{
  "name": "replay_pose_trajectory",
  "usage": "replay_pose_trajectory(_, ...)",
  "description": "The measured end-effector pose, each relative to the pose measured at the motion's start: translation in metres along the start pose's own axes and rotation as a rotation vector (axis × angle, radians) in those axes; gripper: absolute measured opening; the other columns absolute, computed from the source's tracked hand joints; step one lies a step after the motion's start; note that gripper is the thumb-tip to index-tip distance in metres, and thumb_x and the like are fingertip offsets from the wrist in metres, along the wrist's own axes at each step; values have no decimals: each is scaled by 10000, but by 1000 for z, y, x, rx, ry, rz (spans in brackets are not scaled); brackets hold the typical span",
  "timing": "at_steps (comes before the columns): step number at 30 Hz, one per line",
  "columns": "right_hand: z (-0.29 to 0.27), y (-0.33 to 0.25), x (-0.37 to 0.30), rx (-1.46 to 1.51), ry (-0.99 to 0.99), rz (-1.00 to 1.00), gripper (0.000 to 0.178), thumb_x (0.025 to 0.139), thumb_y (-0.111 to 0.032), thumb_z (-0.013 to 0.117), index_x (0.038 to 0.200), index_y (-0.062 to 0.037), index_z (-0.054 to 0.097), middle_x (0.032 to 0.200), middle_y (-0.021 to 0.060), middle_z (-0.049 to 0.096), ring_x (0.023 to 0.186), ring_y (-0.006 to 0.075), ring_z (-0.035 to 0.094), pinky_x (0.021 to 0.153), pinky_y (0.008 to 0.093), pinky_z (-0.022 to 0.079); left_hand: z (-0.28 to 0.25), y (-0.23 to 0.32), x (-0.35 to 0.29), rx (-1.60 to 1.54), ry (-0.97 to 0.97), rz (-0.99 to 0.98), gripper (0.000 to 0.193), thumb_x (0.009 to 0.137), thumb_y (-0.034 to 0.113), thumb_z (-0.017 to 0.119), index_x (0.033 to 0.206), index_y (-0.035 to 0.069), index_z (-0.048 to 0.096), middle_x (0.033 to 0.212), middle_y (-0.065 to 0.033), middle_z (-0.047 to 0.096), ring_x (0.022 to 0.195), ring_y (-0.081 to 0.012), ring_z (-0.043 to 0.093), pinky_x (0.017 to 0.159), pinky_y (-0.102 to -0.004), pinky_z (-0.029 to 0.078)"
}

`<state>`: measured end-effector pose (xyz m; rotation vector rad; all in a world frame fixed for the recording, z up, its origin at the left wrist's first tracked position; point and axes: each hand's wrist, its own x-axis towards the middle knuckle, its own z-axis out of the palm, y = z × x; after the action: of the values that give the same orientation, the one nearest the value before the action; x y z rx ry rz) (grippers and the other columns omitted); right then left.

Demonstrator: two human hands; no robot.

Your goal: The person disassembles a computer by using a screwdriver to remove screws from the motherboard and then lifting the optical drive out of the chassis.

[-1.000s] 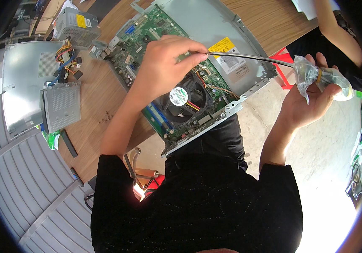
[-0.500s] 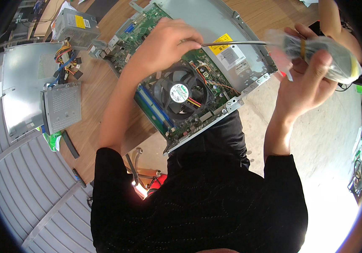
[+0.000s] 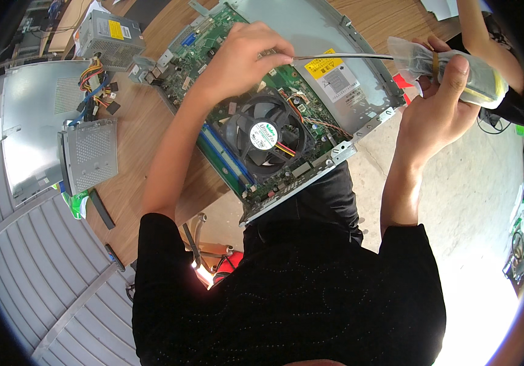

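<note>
In my right hand (image 3: 442, 110) is a clear plastic-wrapped bundle (image 3: 480, 82) with a rubber band around it; the contents look dark and yellowish and cannot be made out. From its left end a thin, shiny dark rod or cord (image 3: 350, 56) runs left. My left hand (image 3: 246, 58), closed, pinches the far end of this strand between thumb and fingers. Both are above an open computer case (image 3: 298, 27). Under my left hand is its green motherboard (image 3: 213, 52), partly hidden. A black cooling fan (image 3: 263, 135) sits near the front, beside blue-and-white memory slots (image 3: 228, 155).
At the left stand a power supply (image 3: 112, 39) with coloured cables (image 3: 94, 91), a silver metal panel (image 3: 27, 128) and a perforated bracket (image 3: 91, 152) on the wooden table (image 3: 137, 152). Another person's arm (image 3: 478, 30) is at the upper right. The case's front edge overhangs my lap.
My right hand and the wrapped bundle have shifted slightly left and tilted. The strand's left end rose a little with my left hand. The case moved slightly.
</note>
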<state>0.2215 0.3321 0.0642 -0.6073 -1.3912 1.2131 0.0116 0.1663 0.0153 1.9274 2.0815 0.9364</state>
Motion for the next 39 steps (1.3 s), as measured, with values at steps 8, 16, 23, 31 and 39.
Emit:
replay_pose_trajectory(8, -6, 9, -3, 66, 101, 32, 404, 1035, -251, 606, 1149, 127, 521, 1059, 260, 695, 898, 320, 732, 769, 403, 638, -1, 0, -1, -89, 74, -48, 131, 894, 225, 740, 946, 105, 742, 914, -4, 717, 946, -192, 635, 974, -375, 396)
replay_pose_trajectory(16, -10, -4, -20, 99, 83, 49, 339, 1006, -218, 640, 1038, 112, 570, 969, 190, 688, 892, 307, 740, 779, 392, 636, -5, 2, -2, -50, 20, -42, 108, 864, 170, 779, 936, 93, 754, 908, -29, 713, 938, -212, 636, 947, -356, 425)
replay_pose_trajectory(23, 3, -10, -12, -41, -139, -178, 234, 932, -117, 748, 1028, 70, 645, 889, 125, 726, 806, 197, 725, 736, 294, 584, 0, -4, 0, 31, -70, 82, 115, 867, 195, 768, 924, 96, 758, 897, 12, 686, 970, -167, 592, 972, -331, 361)
replay_pose_trajectory(31, 23, -20, -5, -245, -395, -259, 262, 855, -77, 841, 1004, 27, 654, 870, 54, 730, 784, 126, 705, 718, 247, 561, -1, -5, 9, 116, -235, 195, 137, 862, 213, 749, 919, 89, 744, 921, -7, 630, 996, -198, 567, 939, -359, 366)
replay_pose_trajectory(39, 82, -33, 2, -251, -609, -352, 583, 807, -224, 873, 1188, 5, 495, 949, 220, 706, 914, 401, 734, 733, 420, 584, -22, 12, 3, 50, -62, 115, 238, 834, 221, 790, 1023, 81, 752, 983, -44, 714, 954, -280, 638, 921, -407, 458)
